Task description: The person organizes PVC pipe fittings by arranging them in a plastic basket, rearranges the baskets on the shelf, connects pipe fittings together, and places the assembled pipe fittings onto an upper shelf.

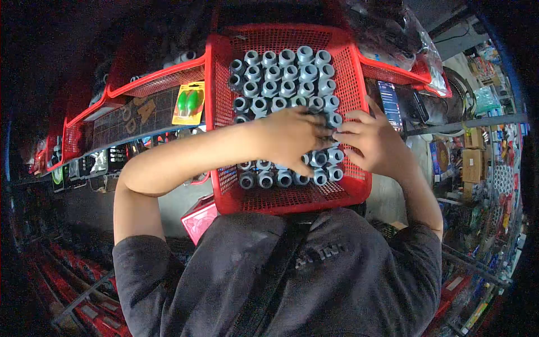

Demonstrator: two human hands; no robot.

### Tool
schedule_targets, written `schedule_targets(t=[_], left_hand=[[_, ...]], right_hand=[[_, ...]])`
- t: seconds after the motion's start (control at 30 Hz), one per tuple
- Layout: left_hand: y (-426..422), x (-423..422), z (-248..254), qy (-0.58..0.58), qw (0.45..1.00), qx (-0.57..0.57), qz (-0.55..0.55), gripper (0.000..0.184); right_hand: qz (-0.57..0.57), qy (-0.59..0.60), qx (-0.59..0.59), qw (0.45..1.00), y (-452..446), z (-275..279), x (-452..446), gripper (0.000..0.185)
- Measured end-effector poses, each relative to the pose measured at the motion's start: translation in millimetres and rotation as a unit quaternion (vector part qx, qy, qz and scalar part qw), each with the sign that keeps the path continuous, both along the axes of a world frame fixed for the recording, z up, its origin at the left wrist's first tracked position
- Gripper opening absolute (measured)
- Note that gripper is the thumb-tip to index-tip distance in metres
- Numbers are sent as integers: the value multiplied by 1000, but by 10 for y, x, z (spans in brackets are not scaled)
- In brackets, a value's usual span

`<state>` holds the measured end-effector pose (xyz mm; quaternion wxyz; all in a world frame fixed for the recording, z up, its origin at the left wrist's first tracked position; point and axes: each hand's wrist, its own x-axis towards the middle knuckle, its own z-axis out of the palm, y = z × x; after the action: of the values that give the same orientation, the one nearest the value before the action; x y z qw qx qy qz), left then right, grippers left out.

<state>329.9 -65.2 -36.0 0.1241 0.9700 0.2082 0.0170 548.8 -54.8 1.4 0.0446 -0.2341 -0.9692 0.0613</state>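
A red mesh basket (292, 208) holds several grey pipe fittings (287, 56) standing upright in rows, their round openings up. Across the basket from the left reaches my left hand (295, 137), palm down over the fittings at the centre right, fingers bent and apart. It hides the fittings beneath, and I make out nothing held in it. At the basket's right side is my right hand (370, 139), its fingers spread and pointing left, the fingertips close to the rightmost fittings and to the left fingers. Nothing shows in it.
A yellow card with green items (190, 103) hangs left of the basket. More red baskets (160, 76) stand on both sides. A pink box (201, 219) lies below left. Cardboard boxes (473, 164) and shelved goods are at the right.
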Motion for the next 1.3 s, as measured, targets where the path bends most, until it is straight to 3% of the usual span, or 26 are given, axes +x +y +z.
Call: schedule_targets(t=[0.3,0.4,0.47,0.53,0.67,0.77,0.83,0.93,0.97,1.2,1.3], left_hand=[[-147,37,-2,18,999,-19,-47,58],[-308,86,-71,95,990,-74,-70,53],[-366,92,-222,123,987,-76,-66,56],[-384,67,-330,98,993,21,-66,60],[-417,45,-224,106,992,5,-65,62],[-467,-50,-68,92,994,-38,-53,73],[-510,-163,4,64,997,-34,-31,82],[-588,-268,53,134,987,-12,86,96],[-582,-285,1,169,979,-24,110,99],[-576,-317,-93,185,974,-2,129,97],[-502,-382,-15,113,979,26,166,99]], right_hand=[[30,8,3,1000,-146,-72,-7,18],[59,-69,-81,993,-231,-56,60,22],[59,-80,-76,992,-286,-150,63,21],[65,-67,-56,994,-315,-236,51,20],[63,-56,-80,993,-303,-249,35,21],[80,-48,-62,994,-304,-229,-4,24],[80,-8,-104,991,-304,-182,-75,30],[55,-15,-59,997,-311,-151,-151,63],[41,-72,-69,994,-314,-136,-162,74],[45,-144,-61,987,-261,-247,-213,74],[37,-158,-93,982,-196,-102,-284,74]])
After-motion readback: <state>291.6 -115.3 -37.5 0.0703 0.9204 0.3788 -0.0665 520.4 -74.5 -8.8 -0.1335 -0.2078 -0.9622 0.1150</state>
